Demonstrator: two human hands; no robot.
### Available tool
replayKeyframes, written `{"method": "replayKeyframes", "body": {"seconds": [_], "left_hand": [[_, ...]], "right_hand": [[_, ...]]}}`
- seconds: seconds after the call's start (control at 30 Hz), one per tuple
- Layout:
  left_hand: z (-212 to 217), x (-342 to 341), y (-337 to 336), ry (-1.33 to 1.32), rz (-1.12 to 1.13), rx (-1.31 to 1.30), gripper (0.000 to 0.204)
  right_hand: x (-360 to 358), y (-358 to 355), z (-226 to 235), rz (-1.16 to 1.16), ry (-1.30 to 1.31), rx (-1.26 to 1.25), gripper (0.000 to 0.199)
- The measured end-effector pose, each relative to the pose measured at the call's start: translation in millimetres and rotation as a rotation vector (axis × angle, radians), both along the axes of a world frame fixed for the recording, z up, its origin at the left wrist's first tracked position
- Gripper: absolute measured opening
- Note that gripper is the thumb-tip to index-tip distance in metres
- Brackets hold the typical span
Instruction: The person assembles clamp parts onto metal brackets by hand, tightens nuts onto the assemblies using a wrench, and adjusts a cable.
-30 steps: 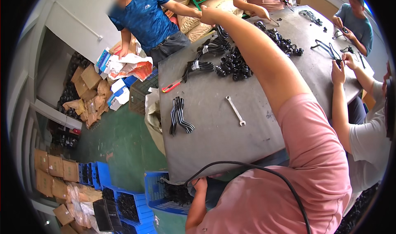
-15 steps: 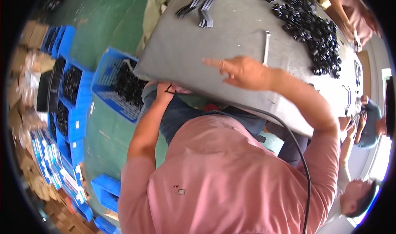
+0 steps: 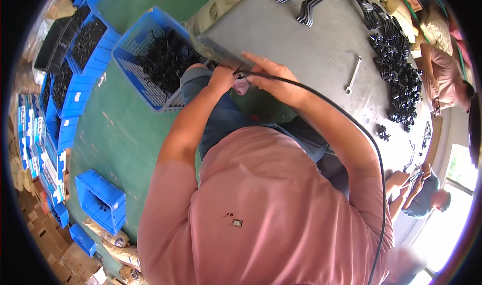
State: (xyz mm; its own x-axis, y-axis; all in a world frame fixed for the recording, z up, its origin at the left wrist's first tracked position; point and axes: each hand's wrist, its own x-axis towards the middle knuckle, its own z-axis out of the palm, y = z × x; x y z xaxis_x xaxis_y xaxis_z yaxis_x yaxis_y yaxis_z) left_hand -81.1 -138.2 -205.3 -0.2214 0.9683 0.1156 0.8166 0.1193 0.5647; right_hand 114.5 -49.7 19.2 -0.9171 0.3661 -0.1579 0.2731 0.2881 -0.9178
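My left hand [image 3: 221, 80] is closed at the near left edge of the grey table, its fingertips around something small and dark that I cannot make out. Just below those fingers shows a pinkish, cloth-like piece [image 3: 241, 87]. My right hand [image 3: 275, 80] is beside it, its index finger stretched out and its thumb apart, near the left fingertips. A black cable [image 3: 321, 96] passes in front of the right hand and hides part of it. Left of my knee stands a blue crate [image 3: 159, 101] holding many thin black parts [image 3: 168, 59].
On the grey table [image 3: 301, 46] lie a wrench [image 3: 354, 75], bent black strips [image 3: 307, 5] and a long heap of black clips [image 3: 394, 79]. Blue bins [image 3: 70, 127] stand at the left, another blue bin [image 3: 103, 202] on the green floor. Other people work at the right.
My right hand has come left and down from over the table to my left hand. The view has shifted, with the table and wrench now farther right.
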Motion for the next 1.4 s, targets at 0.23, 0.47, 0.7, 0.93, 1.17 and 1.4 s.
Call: {"method": "replayKeyframes", "body": {"seconds": [0.23,0.47,0.7,0.93,1.17,1.4], "left_hand": [[-6,-4,-9,-0.045,0.085,0.171,0.024],[-18,-5,-2,-0.193,0.033,0.170,0.021],[-44,-1,3,-0.412,0.041,0.288,0.028],[8,-28,-31,-0.201,-0.048,0.035,0.047],[-5,-55,-68,-0.346,0.061,-0.016,0.054],[-9,-39,-72,-0.335,0.148,0.016,0.051]], "right_hand": [[-40,-15,19,0.076,-0.015,0.039,0.051],[-52,-34,33,0.223,-0.128,0.395,0.049],[-76,-38,-6,0.110,0.039,0.401,0.025],[-67,-20,14,-0.227,-0.031,0.199,0.028],[-52,-22,15,-0.250,-0.019,0.213,0.028],[-48,-22,13,-0.310,0.124,0.163,0.027]]}}
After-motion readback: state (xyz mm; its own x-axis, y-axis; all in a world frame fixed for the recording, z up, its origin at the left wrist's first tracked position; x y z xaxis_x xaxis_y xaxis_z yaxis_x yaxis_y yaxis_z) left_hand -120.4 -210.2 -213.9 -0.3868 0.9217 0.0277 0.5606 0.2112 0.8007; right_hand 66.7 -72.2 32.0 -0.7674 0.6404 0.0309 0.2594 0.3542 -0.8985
